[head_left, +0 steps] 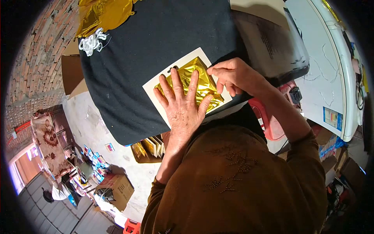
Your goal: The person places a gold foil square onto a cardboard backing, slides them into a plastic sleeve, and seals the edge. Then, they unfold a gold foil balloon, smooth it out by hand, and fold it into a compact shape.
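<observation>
My left hand (181,105) lies flat, palm down and fingers spread, on a crinkled gold foil sheet (203,83). Under the foil is a cream-coloured card (152,86) with a small dark slot near its upper edge, partly covered by my fingers. My right hand (237,78) is at the card's right side, its thumb and index finger drawn together at the foil's edge and the other fingers curled. Whether anything is pinched there is too small to tell. Card and foil rest on a black cloth (128,105) over the work surface.
More gold foil (103,17) lies at the far left corner, near a bundle of white string (92,42). Below the table edge, a box (146,158) holds several gold-faced cards. A red stool (272,128) is at the right, beside a white appliance (323,70). A cardboard carton (117,191) stands on the floor.
</observation>
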Demonstrator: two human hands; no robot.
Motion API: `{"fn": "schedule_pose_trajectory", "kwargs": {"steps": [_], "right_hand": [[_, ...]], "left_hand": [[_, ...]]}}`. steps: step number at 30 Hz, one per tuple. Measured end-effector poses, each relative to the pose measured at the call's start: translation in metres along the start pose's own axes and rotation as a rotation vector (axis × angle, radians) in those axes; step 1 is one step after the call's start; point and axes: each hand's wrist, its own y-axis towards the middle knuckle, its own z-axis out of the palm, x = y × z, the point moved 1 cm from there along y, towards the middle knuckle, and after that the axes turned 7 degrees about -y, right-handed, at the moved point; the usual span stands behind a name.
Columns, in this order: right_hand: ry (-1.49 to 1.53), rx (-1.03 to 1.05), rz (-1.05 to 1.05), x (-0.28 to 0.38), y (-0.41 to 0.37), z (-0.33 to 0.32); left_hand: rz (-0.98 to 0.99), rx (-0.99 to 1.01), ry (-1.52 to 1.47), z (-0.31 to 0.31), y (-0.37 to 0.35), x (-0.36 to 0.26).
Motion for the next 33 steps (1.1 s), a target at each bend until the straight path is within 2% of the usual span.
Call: {"fn": "schedule_pose_trajectory", "kwargs": {"steps": [6,12,15,18,25,28,31,33], "right_hand": [[0.03,0.048,-0.052,-0.005,0.008,0.001],[0.048,0.138,0.032,0.001,0.029,-0.003],[-0.111,0.155,0.046,0.011,0.044,-0.008],[-0.48,0.136,0.026,0.029,0.056,-0.011],[-0.88,-0.024,-0.259,0.028,0.066,-0.007],[-1.151,-0.293,-0.65,0.017,0.069,-0.007],[-1.242,-0.339,-0.505,0.031,0.055,-0.004],[-1.327,-0.391,-0.687,0.029,0.048,0.009]], "left_hand": [[-0.004,0.002,0.01,0.002,0.0,0.0],[-0.021,0.023,0.016,0.003,0.001,0.0],[-0.025,0.026,0.022,0.001,0.003,-0.001],[-0.028,0.033,0.042,0.001,0.003,-0.001],[-0.028,0.025,0.019,0.001,0.003,-0.001],[-0.03,0.024,0.014,0.001,0.004,-0.001],[-0.026,0.015,0.024,0.0,0.003,0.0],[-0.019,-0.003,0.015,0.003,0.002,0.0]]}}
